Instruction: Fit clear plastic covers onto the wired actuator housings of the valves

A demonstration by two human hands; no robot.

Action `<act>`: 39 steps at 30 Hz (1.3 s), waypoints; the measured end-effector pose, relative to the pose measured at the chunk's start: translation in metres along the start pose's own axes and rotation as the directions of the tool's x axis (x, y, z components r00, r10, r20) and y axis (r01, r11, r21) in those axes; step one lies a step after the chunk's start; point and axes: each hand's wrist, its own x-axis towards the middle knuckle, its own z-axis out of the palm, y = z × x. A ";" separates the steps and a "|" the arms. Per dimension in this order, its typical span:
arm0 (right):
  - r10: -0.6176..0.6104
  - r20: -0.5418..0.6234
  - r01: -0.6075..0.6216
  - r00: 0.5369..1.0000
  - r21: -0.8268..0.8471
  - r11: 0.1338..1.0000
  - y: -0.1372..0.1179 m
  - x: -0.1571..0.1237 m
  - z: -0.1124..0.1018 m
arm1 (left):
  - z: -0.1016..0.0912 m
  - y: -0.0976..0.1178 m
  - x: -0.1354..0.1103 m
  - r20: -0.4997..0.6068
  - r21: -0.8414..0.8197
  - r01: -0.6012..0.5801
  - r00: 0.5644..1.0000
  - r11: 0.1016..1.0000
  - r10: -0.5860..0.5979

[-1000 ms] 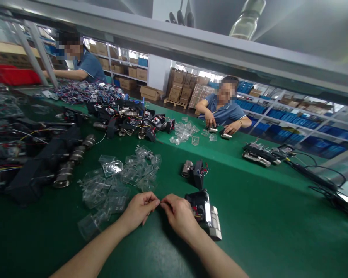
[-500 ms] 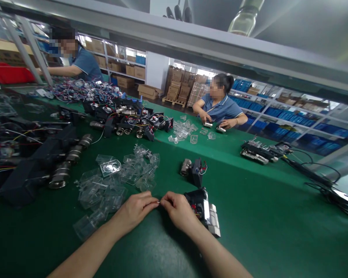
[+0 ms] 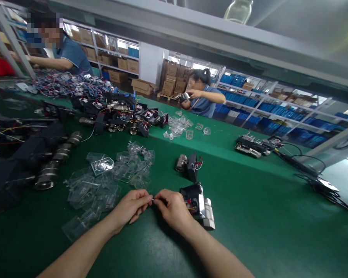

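Head view: the tiny pale piece (image 3: 152, 199) is almost hidden, too small to identify. Both the left hand (image 3: 132, 206) and the right hand (image 3: 171, 210) pinch it between them, its long axis running hand to hand.

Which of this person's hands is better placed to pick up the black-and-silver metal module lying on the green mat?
Probably the right hand: the black-and-silver metal module lies just beside it. The left hand sits farther off, beside the clear plastic covers. Both pinch a tiny pale part between them.
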 end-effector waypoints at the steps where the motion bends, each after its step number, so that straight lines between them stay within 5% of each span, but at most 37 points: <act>1: -0.006 -0.004 0.006 1.000 -0.015 1.000 0.001 -0.001 0.001 | 0.000 0.000 0.000 0.004 -0.006 0.002 1.000 1.000 -0.002; 15: 0.001 -0.010 -0.001 1.000 -0.012 1.000 -0.005 -0.001 -0.004 | -0.001 -0.002 0.002 0.021 0.085 -0.050 0.999 0.995 0.049; 18: 0.045 -0.009 -0.045 0.999 -0.013 0.999 -0.007 0.000 -0.006 | -0.006 -0.004 0.000 -0.019 0.259 -0.183 0.981 0.948 0.195; 20: 0.073 -0.008 -0.074 0.997 -0.023 0.997 -0.007 0.001 -0.006 | -0.010 -0.007 -0.001 -0.037 0.461 -0.329 0.921 0.824 0.388; 23: 0.097 0.018 -0.097 0.995 -0.034 0.995 -0.006 0.001 -0.006 | -0.013 -0.014 0.000 0.059 0.668 -0.521 0.749 0.531 0.660; 25: 0.101 0.048 -0.099 0.994 -0.036 0.994 -0.005 0.001 -0.006 | -0.013 -0.017 0.001 0.142 0.722 -0.590 0.638 0.362 0.757; 27: 0.100 0.069 -0.098 0.993 -0.035 0.995 -0.003 0.001 -0.005 | -0.013 -0.018 0.002 0.196 0.754 -0.603 0.585 0.261 0.787; 29: 0.099 0.071 -0.098 0.992 -0.025 0.995 -0.002 0.002 -0.005 | -0.014 -0.015 0.002 0.220 0.764 -0.595 0.606 0.251 0.765; 31: 0.096 0.070 -0.096 0.993 -0.005 0.995 -0.002 0.002 -0.005 | -0.015 -0.011 0.001 0.215 0.748 -0.578 0.678 0.328 0.703; 34: 0.085 0.081 -0.086 0.993 0.010 0.996 -0.004 0.003 -0.007 | -0.015 -0.001 -0.004 0.161 0.691 -0.502 0.808 0.520 0.567; 39: 0.070 0.083 -0.068 0.994 -0.027 0.997 -0.003 0.004 -0.007 | -0.008 0.005 -0.005 -0.005 0.426 -0.301 0.942 0.853 0.335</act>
